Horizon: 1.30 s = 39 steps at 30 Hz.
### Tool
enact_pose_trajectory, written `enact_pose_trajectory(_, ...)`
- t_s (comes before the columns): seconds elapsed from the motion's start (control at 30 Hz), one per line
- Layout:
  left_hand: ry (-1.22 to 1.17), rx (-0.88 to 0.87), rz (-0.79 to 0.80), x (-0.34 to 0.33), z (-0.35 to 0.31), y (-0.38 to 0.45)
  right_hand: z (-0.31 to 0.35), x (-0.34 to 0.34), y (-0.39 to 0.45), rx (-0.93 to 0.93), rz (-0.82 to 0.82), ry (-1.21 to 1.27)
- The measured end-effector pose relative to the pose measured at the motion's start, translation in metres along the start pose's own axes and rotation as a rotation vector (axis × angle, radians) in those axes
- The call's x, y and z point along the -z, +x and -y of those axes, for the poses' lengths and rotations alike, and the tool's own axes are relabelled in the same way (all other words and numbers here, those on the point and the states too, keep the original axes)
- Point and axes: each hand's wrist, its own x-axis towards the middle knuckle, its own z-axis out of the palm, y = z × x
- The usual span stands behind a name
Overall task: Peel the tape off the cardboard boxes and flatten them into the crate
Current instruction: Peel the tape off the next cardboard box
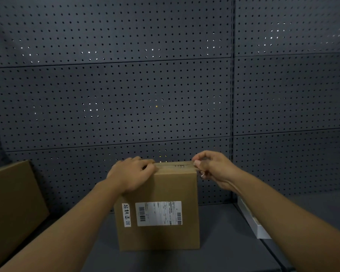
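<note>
boxes: 2 | taped box (159, 209) | left hand (132, 173) presses | right hand (212, 167) pinches tape (175, 165)

Counting two brown cardboard boxes: one upright brown cardboard box (159, 213) under the fingers, one larger plain brown cardboard box (12, 209) well off to the left of the fingers. Two bare hands up top: left hand (132, 173), right hand (214, 169). Two white labels below the fingers on the near face: one printed white shipping label (158, 213), one narrow handwritten white sticker (126, 214) beside it. One strip of clear tape (175, 165) between the fingertips. One flat white slab (253, 220), below and right of the right fingers. One silver ring (202, 175).
</note>
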Motion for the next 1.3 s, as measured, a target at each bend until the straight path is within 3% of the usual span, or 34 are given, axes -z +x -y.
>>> enact_pose_trajectory(0.2, -0.018, 0.01, -0.008, 0.0, 0.002, 0.0, -0.019, 0.003, 0.003, 0.058, 0.018, 0.074)
enact_pose_trajectory(0.37, -0.031, 0.024, -0.022, -0.001, 0.001, 0.001, -0.02, 0.009, 0.004, 0.377, -0.018, -0.318)
enact_pose_trajectory(0.5, -0.047, 0.046, -0.035, 0.0, 0.009, 0.0, -0.061, 0.025, 0.005, 0.33, -0.092, -0.537)
enact_pose_trajectory(0.63, -0.073, 0.058, -0.028, 0.0, 0.011, 0.003, -0.116, 0.047, -0.002, 0.12, -0.075, -0.501)
enact_pose_trajectory(0.8, -0.015, 0.047, -0.031, -0.004, -0.001, 0.009, -0.089, 0.021, 0.001, 0.18, -0.089, -0.288)
enact_pose_trajectory(0.97, -0.003, 0.037, -0.027, -0.004, 0.003, 0.007, -0.047, 0.003, -0.002, 0.245, -0.215, -0.023)
enact_pose_trajectory(1.17, -0.036, -0.011, -0.004, -0.001, 0.004, 0.002, -0.012, 0.002, -0.011, 0.329, -0.059, 0.216)
enact_pose_trajectory(1.3, -0.025, -0.117, -0.006, 0.01, -0.002, 0.005, 0.005, 0.005, -0.016, 0.405, -0.086, 0.287)
